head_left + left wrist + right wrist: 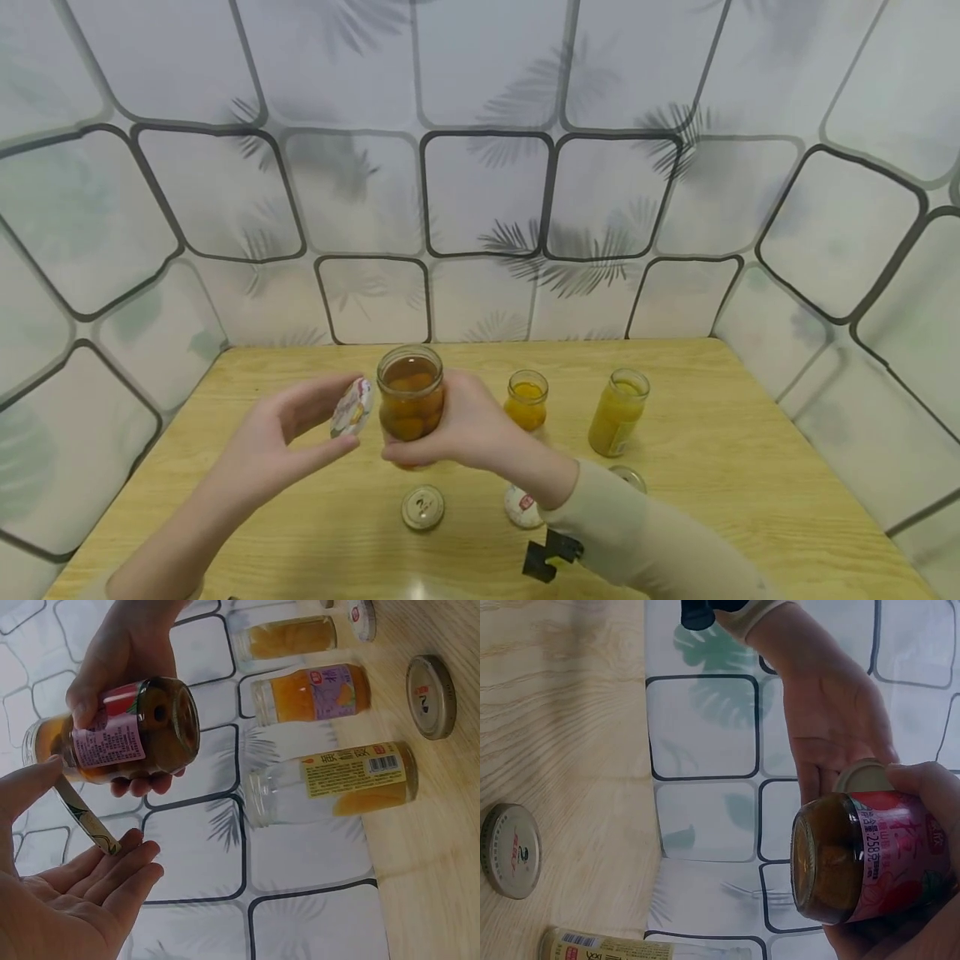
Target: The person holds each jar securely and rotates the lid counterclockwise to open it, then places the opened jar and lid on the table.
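Note:
Up above the table, my right hand (476, 429) grips a glass jar (411, 404) of dark round fruit in brown syrup. The jar is uncovered, and a pink label (900, 855) with a red fruit picture shows in the right wrist view. Just left of its mouth, my left hand (258, 446) pinches a white patterned jar lid (352, 408) by its edge, between thumb and fingertips. In the left wrist view the lid (88, 817) appears edge-on, tilted beside the jar. Lid and jar look apart in the head view.
Behind stand uncovered jars: an orange-filled one (527, 404) and a yellow one (618, 414). A yellow-labelled jar (352, 780) shows in the left wrist view. Lids lie on the wooden table: a gold one (423, 507), a white one (522, 507) and another (628, 477) partly hidden by my sleeve.

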{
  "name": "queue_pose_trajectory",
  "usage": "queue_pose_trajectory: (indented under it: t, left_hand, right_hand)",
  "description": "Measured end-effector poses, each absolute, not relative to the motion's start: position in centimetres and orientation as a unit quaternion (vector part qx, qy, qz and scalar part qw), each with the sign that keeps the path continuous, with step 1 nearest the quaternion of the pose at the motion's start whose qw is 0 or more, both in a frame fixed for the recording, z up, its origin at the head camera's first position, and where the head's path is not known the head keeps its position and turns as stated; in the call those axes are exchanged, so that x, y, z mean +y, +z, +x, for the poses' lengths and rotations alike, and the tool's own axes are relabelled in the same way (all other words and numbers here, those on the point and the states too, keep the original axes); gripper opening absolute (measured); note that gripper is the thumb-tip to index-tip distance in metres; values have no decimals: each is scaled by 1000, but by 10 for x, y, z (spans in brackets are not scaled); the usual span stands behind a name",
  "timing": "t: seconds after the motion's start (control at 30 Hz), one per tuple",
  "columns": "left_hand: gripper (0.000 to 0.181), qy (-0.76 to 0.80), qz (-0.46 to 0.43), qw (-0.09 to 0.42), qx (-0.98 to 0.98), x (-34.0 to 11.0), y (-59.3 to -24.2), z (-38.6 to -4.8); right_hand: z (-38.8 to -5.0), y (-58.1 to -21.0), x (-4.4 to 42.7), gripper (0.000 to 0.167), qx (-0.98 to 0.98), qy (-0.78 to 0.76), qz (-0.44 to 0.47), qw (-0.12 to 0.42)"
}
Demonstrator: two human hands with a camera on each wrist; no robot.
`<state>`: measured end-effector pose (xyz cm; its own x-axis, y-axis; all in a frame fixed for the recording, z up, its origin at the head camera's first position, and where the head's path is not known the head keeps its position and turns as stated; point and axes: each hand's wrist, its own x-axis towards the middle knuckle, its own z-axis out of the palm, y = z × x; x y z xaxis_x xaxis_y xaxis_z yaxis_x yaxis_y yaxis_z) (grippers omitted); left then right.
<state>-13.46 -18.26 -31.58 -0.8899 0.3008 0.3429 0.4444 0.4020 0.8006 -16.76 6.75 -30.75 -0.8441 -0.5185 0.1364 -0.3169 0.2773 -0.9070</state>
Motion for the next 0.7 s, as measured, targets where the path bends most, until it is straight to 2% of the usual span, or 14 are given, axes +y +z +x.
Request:
queue_pose_trajectory:
  t: [0.23,0.53,0.7]
  left_hand:
    - [62,-455,-184,48,-870,-190,-334,-132]
    - [66,-375,-158,72,-911,-200,-354,-128]
    - [68,-348,-132,58,-926,-208,-366,-123]
  right_hand:
    - [-170,-310,59,47,797,-533,-270,83]
    - [-176,-314,34,47,793,-533,-286,78]
    - [-177,-323,19,48,782,-549,-282,91]
